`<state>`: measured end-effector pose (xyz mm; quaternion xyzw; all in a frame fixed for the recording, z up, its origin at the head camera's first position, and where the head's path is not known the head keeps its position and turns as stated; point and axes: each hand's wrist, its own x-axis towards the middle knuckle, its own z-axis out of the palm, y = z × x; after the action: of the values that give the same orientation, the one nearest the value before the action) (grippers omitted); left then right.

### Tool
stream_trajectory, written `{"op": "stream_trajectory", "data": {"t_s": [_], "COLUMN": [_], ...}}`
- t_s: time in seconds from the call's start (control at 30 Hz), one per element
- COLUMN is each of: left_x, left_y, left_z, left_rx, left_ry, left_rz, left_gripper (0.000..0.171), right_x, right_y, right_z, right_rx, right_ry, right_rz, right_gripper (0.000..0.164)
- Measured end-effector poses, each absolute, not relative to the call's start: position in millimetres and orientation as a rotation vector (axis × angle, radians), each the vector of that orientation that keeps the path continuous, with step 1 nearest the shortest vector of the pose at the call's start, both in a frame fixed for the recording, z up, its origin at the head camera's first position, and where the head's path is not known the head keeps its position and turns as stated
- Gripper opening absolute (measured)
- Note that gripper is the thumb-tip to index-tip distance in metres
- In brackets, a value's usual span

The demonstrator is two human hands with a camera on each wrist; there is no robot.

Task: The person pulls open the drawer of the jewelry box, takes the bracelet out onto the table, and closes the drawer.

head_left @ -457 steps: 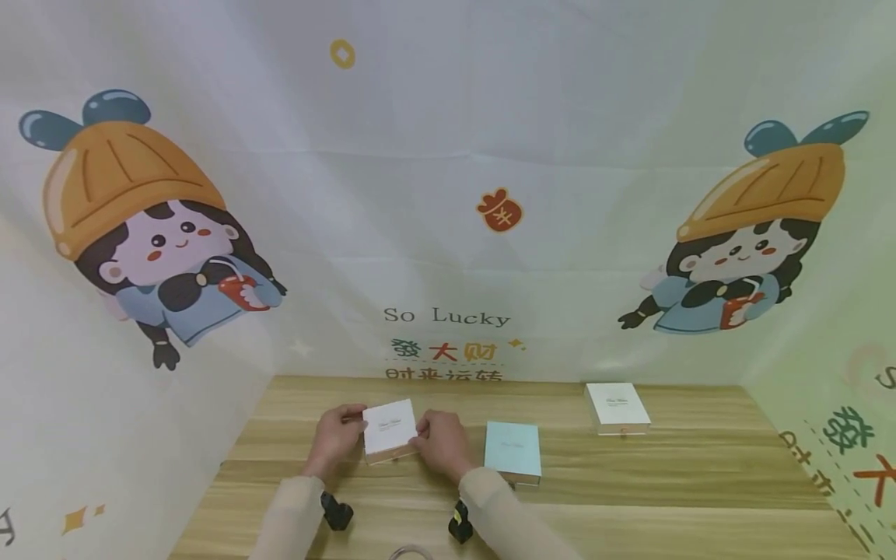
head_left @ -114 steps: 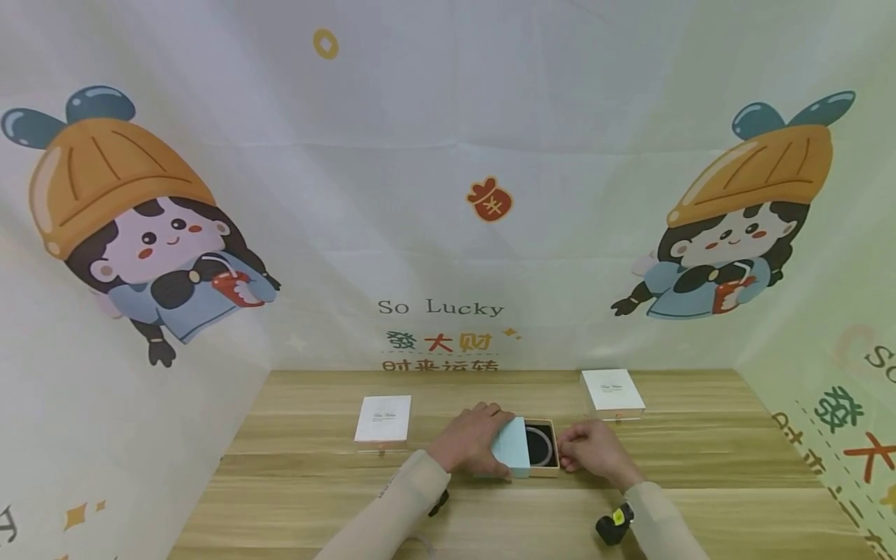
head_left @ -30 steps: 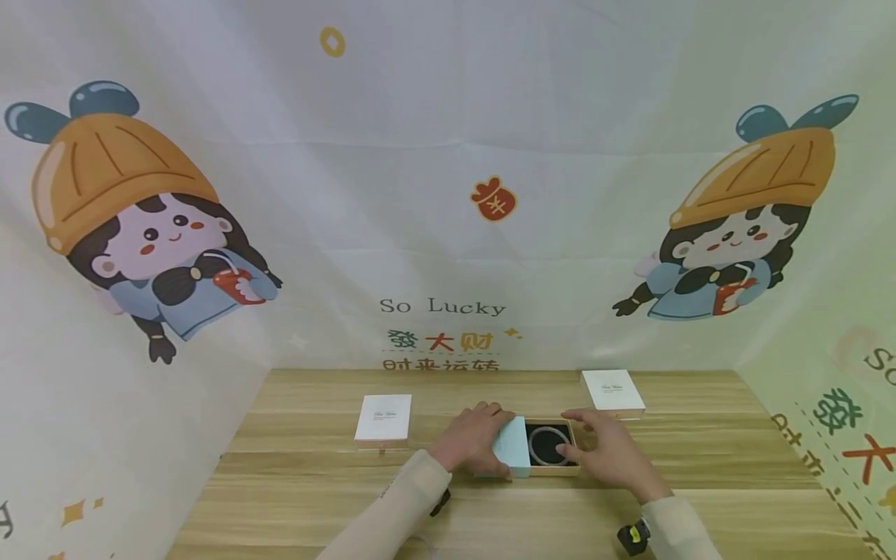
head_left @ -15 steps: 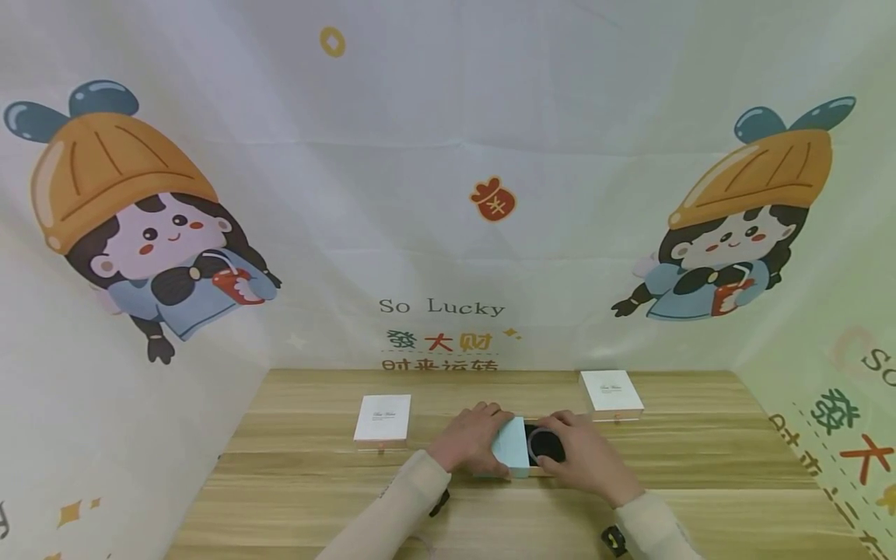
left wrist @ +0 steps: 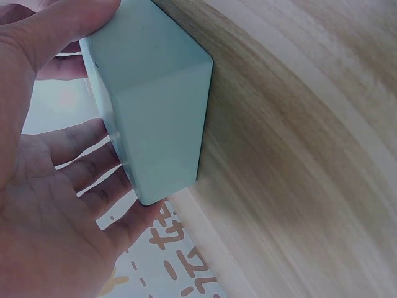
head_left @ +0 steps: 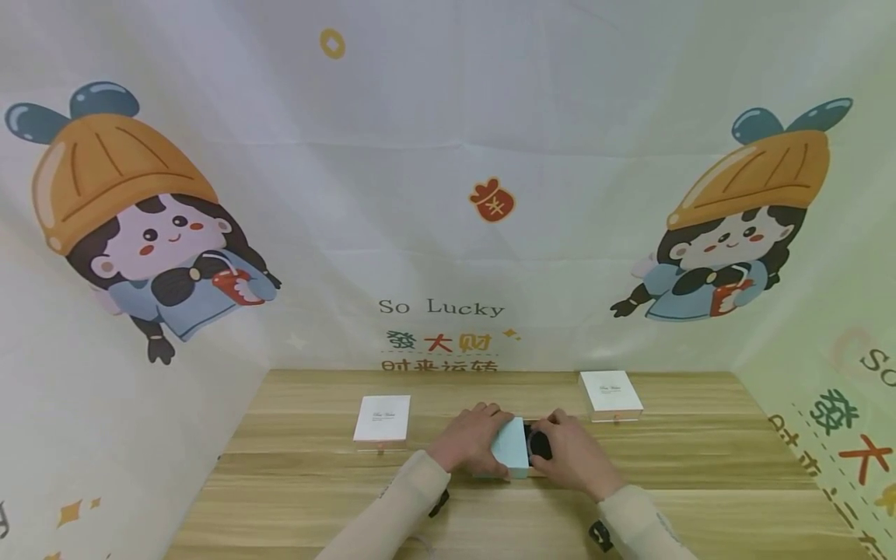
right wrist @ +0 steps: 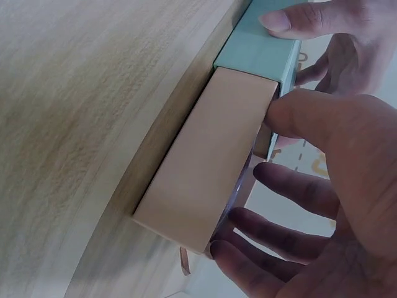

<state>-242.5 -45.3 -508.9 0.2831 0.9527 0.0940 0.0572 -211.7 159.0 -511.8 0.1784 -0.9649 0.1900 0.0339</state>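
Note:
A light blue sliding gift box [head_left: 510,449] lies on the table, its tan drawer [right wrist: 205,155] pulled out to the right. My left hand [head_left: 470,439] grips the blue sleeve, thumb on the near side and fingers on the far side. Over the drawer, my right hand [head_left: 575,455] has its thumb near the sleeve's end and its fingers curled inward, pinching a translucent bangle [head_left: 530,445] on the black lining. In the right wrist view only a thin arc of the bangle [right wrist: 239,186] shows above the drawer wall; the rest is hidden by fingers and drawer.
One white gift box [head_left: 383,420] lies to the left and another white box [head_left: 610,393] at the back right. Part of a clear ring-like thing [head_left: 423,544] shows at the front edge. A printed cloth [head_left: 448,257] stands behind the wooden table [head_left: 308,467].
Earlier both hands held the left white box. Since then the blue box's drawer has been slid out rightward. In the last second my right hand moved left, over the drawer and onto the bangle.

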Motion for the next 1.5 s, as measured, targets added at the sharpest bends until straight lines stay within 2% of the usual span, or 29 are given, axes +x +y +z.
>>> {"op": "stream_trajectory", "data": {"t_s": [0.37,0.8,1.5], "left_x": [-243.9,-242.1,-243.1], "left_y": [-47.1,-46.3,-46.2], "left_z": [-509.1,-509.9,-513.4], "left_rx": [0.861,0.855,0.867], "left_ry": [2.882,2.886,2.904], "left_rz": [0.295,0.288,0.302], "left_gripper": [0.090,0.090,0.090], "right_x": [-223.0,-225.9,-213.7], "right_y": [149.3,151.2,164.7], "right_z": [-500.7,-504.1,-498.2], "right_rx": [0.578,0.551,0.496], "right_ry": [-3.078,-3.048,-2.866], "right_rz": [0.517,0.501,0.782], "right_gripper": [0.049,0.046,0.041]}}
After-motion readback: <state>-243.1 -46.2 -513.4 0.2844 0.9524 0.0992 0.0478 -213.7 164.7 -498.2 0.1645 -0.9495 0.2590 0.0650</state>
